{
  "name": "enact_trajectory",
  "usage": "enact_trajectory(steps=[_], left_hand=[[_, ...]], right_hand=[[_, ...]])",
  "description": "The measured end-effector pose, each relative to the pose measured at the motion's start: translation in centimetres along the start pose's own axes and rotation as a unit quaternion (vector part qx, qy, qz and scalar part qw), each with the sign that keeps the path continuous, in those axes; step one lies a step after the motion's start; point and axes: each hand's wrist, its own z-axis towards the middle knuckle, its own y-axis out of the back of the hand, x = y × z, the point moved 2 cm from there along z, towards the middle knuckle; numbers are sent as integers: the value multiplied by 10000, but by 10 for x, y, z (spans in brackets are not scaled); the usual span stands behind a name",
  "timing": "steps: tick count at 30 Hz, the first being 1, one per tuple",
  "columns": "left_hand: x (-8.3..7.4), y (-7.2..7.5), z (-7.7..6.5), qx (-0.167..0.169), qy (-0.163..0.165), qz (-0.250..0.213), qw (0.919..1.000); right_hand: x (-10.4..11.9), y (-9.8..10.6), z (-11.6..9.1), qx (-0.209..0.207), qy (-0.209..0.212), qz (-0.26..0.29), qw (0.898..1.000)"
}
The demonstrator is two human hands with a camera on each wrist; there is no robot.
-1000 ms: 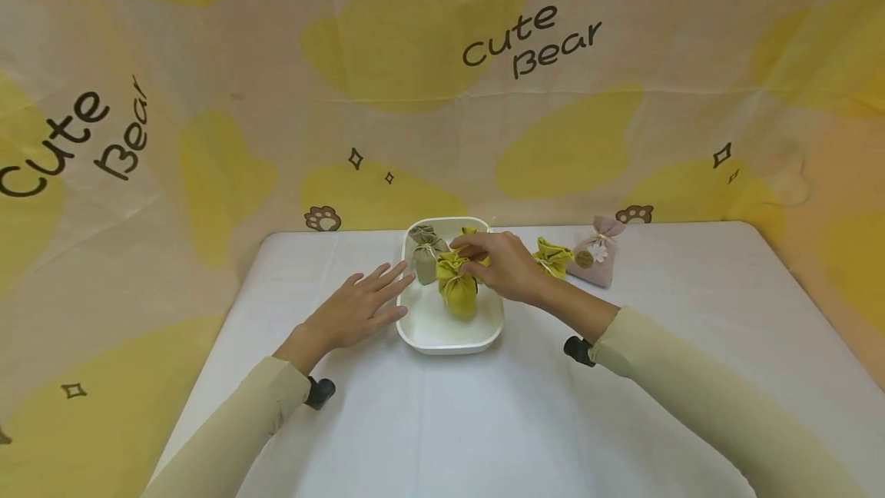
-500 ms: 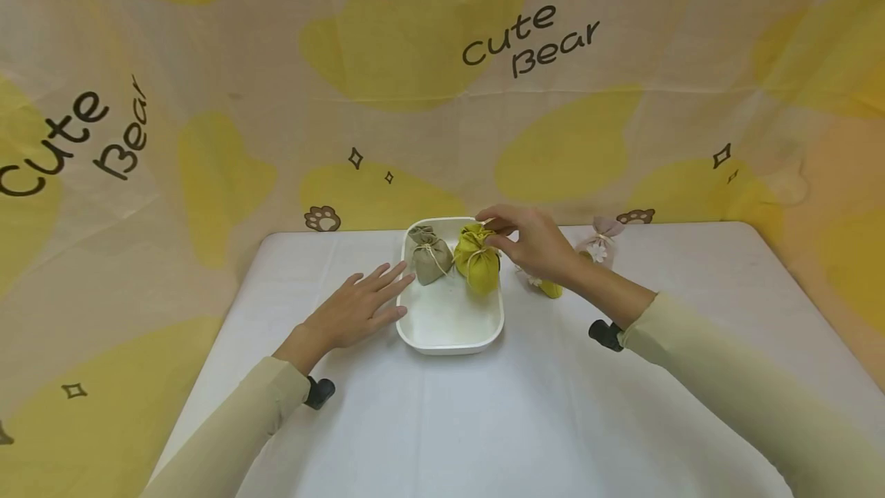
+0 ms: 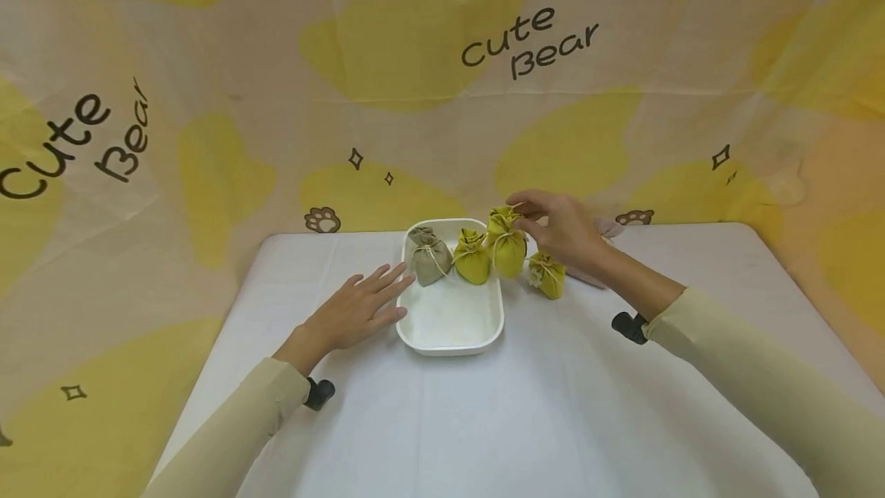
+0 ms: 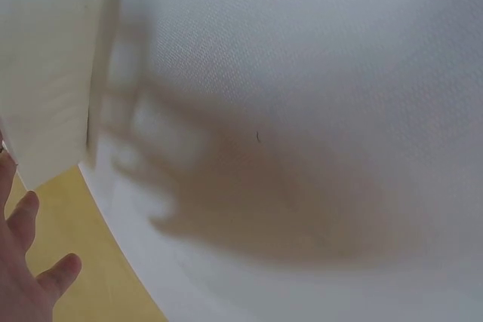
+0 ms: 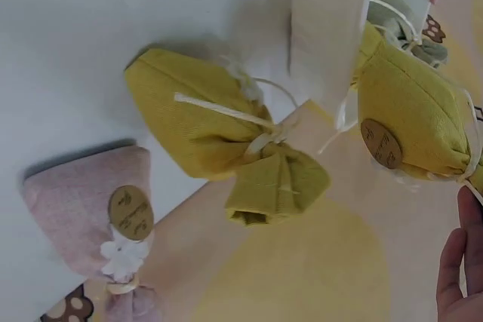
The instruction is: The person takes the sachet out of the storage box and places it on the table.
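My right hand (image 3: 556, 229) pinches a mustard-yellow drawstring pouch (image 3: 508, 244) by its gathered neck, close by the right rim of the white tray (image 3: 452, 336). In the right wrist view this held pouch (image 5: 419, 99) bears a round brown tag. Inside the tray a grey-green pouch (image 3: 430, 256) and another yellow pouch (image 3: 472, 257) lie side by side toward the back. My left hand (image 3: 359, 307) has its fingers spread, fingertips at the tray's left rim. A third yellow pouch (image 3: 548, 275) sits on the cloth just below my right hand.
A pink pouch (image 5: 98, 209) with a white flower and a round tag lies farther right, mostly hidden behind my right hand in the head view. White cloth (image 3: 442, 429) covers the table. A patterned yellow backdrop (image 3: 415, 60) hangs behind it.
My right hand has carried the yellow pouch from over the tray's middle rightward and back to its right rim, uncovering the yellow pouch in the tray. My left hand stays put.
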Motion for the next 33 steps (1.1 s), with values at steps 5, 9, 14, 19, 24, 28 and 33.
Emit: enact_trajectory(steps=[5, 9, 14, 19, 24, 28, 33], left_hand=[[0, -1, 0, -57, -30, 44, 10000], [0, -1, 0, -60, -38, 47, 10000], [-1, 0, 1, -64, -50, 49, 10000], [-1, -1, 1, -28, -9, 49, 10000], [-1, -1, 1, -96, -49, 23, 9999], [-1, -1, 1, -116, -65, 26, 9999], [0, -1, 1, -61, -10, 28, 10000]], right_hand=[[-9, 1, 0, -177, -54, -9, 9998], [-16, -2, 0, -233, -175, 8, 9996], [-25, -7, -1, -230, -435, 32, 9988], [-36, -16, -1, -273, -449, 82, 9986], [-43, -24, -1, -275, -502, 107, 9983], [-47, -29, -2, -283, -547, 73, 9981], [-54, -37, -4, 11, -470, -132, 9988]])
